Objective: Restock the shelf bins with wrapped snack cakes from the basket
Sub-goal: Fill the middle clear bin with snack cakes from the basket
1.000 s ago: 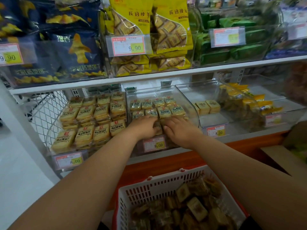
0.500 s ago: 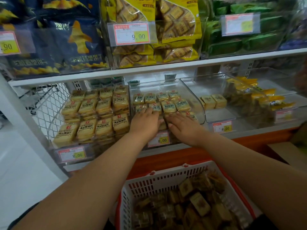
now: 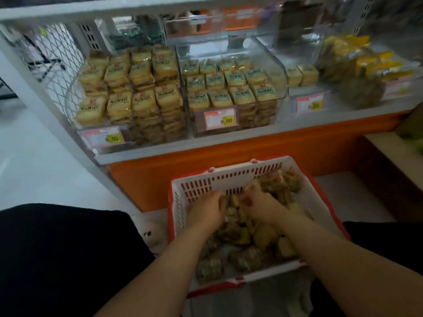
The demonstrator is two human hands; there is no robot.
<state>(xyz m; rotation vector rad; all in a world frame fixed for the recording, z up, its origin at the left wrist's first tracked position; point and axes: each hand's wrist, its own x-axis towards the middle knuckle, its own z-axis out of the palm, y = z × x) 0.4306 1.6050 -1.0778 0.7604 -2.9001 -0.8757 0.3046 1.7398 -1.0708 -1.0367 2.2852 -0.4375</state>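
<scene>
hands, left and right, clutch snack cakes inside basket.

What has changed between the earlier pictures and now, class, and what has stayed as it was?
Both hands have left the middle clear plastic shelf bin and dropped into the white slotted plastic basket with red rim. The left hand and right hand now curl among the loose wrapped snack cakes; a firm hold is not clear. The bin's stacked cakes and yellow price tag stayed put.

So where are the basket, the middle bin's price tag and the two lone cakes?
basket (image 3: 229,179), head view, far white wall.
price tag (image 3: 220,120), head view, tag's centre.
two lone cakes (image 3: 302,75), head view, where they meet.
</scene>
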